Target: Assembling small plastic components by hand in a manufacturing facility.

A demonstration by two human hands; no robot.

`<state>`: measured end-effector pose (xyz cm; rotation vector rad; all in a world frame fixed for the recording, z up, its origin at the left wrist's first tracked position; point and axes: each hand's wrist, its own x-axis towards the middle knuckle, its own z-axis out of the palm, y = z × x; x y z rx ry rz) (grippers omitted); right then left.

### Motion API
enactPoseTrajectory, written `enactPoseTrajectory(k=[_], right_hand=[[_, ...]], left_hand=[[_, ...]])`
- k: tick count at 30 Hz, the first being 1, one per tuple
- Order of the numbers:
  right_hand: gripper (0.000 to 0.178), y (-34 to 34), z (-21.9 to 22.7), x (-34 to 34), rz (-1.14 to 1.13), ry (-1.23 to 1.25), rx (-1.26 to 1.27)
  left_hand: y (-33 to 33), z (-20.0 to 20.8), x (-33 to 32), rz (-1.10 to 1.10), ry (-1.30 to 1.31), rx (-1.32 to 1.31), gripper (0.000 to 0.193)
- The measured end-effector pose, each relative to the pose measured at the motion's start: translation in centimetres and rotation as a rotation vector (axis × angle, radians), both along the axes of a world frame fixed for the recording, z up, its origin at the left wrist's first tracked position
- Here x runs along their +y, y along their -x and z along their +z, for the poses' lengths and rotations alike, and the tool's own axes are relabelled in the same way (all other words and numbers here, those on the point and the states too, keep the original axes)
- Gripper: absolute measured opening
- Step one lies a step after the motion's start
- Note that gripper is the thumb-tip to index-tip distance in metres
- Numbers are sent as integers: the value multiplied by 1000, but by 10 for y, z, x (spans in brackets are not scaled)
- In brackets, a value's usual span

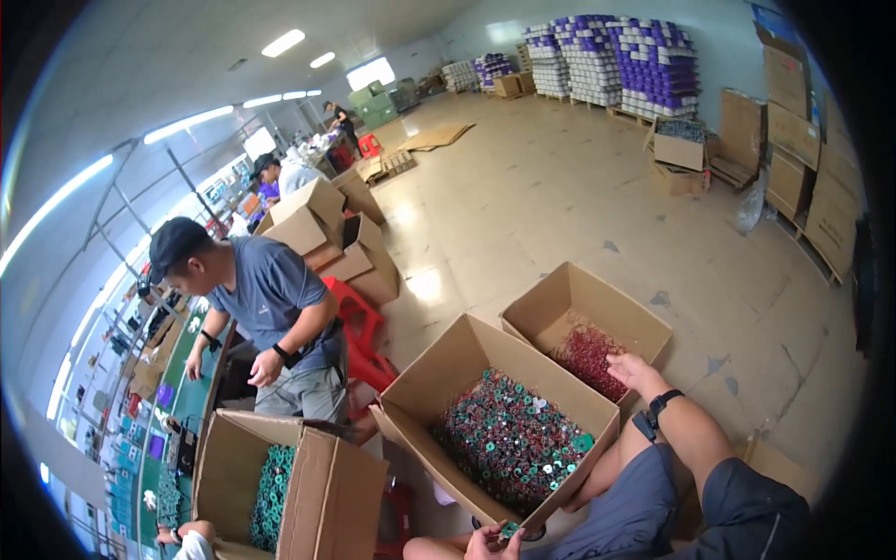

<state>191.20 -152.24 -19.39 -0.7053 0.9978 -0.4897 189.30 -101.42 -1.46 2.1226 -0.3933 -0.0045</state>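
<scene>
My left hand (490, 544) is at the near edge of a large open cardboard box (457, 350), fingers closed on a small green circuit board (510, 529). Inside that box lies a heap of green boards with dark red bits and some silvery discs (509, 439). My right hand (631, 371) reaches over the near side of a second cardboard box (546, 299), its fingers loosely stretched out and nothing visible in them. Below the fingertips, thin red pieces (590, 355), too small to name, are piled in that box.
A co-worker (271, 299) stands at a green workbench (201, 392) on the left. Nearer stands a box (322, 485) of green ring-shaped parts. Another person's hand (191, 537) shows at lower left. Red stools (359, 327) and cartons (369, 266) stand behind.
</scene>
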Motion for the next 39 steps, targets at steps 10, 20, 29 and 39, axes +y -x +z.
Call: enactPoseTrajectory(k=[10, 20, 29, 39], right_hand=[[25, 29, 6, 179, 760, -58, 139], [23, 60, 32, 225, 835, 40, 172], [69, 53, 11, 283, 1127, 1854, 329], [37, -9, -8, 299, 1967, 1672, 609]], left_hand=[[-38, 8, 35, 60, 143, -39, 37], [-198, 153, 192, 379, 65, -538, 29], [-371, 178, 297, 459, -535, -159, 39], [-466, 133, 299, 157, -811, 9, 40]])
